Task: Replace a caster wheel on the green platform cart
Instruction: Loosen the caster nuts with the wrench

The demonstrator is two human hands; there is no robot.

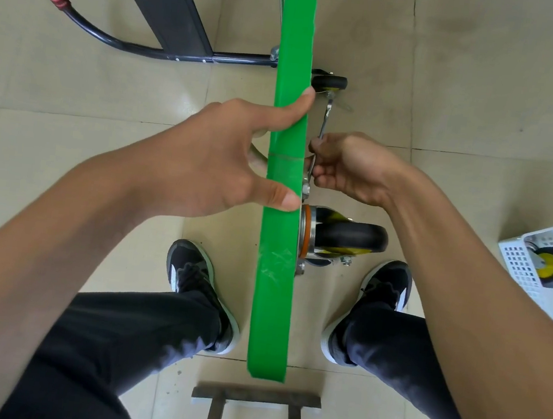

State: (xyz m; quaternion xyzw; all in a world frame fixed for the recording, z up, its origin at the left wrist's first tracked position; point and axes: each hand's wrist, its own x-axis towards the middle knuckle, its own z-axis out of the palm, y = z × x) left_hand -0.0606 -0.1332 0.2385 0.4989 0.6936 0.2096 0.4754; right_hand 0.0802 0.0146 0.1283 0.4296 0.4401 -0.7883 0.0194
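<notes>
The green platform cart stands on its edge between my feet, seen edge-on. A black caster wheel with a yellow hub is mounted on its right face, near me. Another caster sits farther along the same face. My left hand holds the deck's top edge, thumb and index finger over it and the other fingers behind. My right hand grips a metal wrench set against the near caster's mounting plate. A spare wheel lies in a white perforated basket at the right.
The cart's black folded handle with a red grip lies on the tiled floor at upper left. A dark panel lies beside it. A rusty metal frame sits on the floor at the bottom. My shoes flank the deck.
</notes>
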